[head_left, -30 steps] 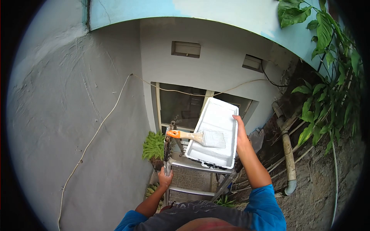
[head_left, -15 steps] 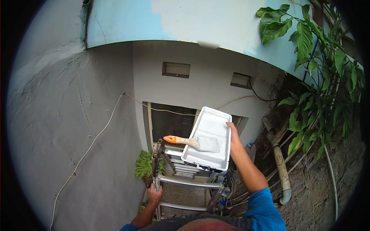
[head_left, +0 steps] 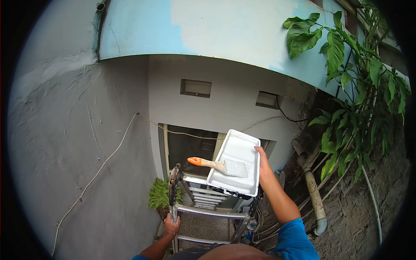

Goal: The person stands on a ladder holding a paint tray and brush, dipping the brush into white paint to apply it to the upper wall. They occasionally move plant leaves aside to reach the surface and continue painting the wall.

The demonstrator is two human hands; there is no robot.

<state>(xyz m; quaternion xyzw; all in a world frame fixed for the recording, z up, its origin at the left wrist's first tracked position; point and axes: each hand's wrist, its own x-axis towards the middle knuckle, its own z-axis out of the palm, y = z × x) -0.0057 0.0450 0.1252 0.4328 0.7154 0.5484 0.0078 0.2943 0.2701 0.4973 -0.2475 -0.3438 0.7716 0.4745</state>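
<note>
A white paint tray (head_left: 232, 149) is tilted in front of me, coated inside with white paint. My right hand (head_left: 262, 161) grips it by its right edge; most of the fingers are hidden behind the tray. Across the tray lies a paintbrush (head_left: 216, 165), its bristles in the paint and its orange-tipped wooden handle sticking out over the left rim. Lower down, my left hand (head_left: 172, 225) is closed around the left side rail of a metal ladder (head_left: 212, 212), whose rungs show below the tray.
Ahead is a wall (head_left: 225, 28) part light blue, part white. A grey wall (head_left: 86, 151) with a loose cable (head_left: 102, 167) rises at left. Leafy plants (head_left: 336, 47) and a pipe (head_left: 315, 197) stand at right. A fern (head_left: 160, 193) grows beside the ladder.
The view has tilted up slightly, so the wall and tray appear lower. Both hands keep their holds on the tray and the ladder; the brush still rests in the tray.
</note>
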